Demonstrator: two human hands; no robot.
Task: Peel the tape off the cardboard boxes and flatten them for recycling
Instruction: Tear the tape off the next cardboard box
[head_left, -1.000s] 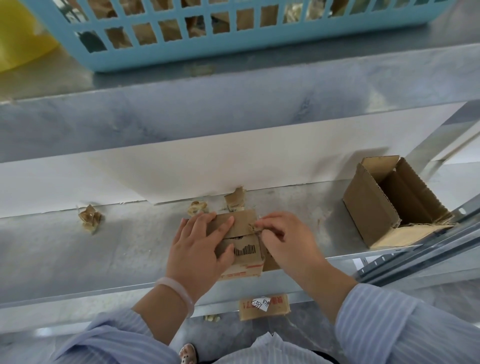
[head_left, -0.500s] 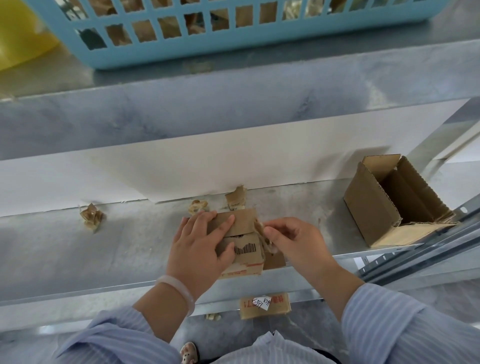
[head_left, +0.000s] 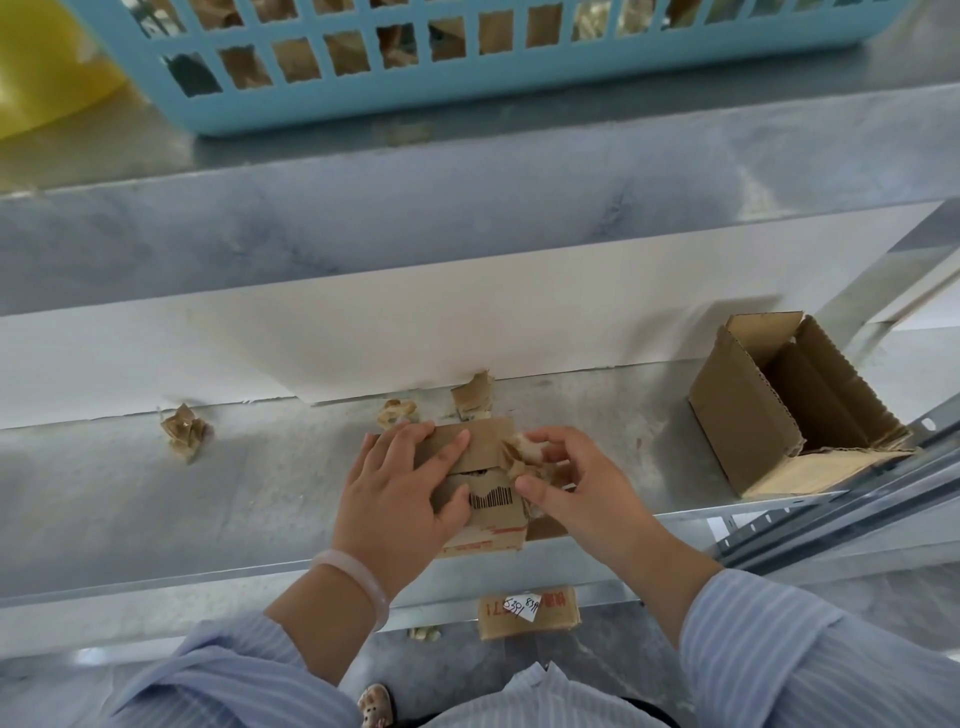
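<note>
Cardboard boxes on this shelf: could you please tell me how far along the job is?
Done: crumpled tape wads lie on the shelf. In hand: the left hand presses the small box while the right hand pinches its tape. Left: that box and the open box are not flattened.

Matt cardboard box; dull metal shelf; plastic basket.

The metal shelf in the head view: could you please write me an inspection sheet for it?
Surface: metal shelf, dull grey, scuffed.
Job's things: small box under both hands, tape partly lifted; open box at right, untouched.
Clutter: crumpled tape wads along the back.
Hands: left hand presses the small box; right hand pinches the tape.
Cables: nothing seen.
Surroundings: blue basket above, holding cardboard scraps; flat cardboard on the floor.
</note>
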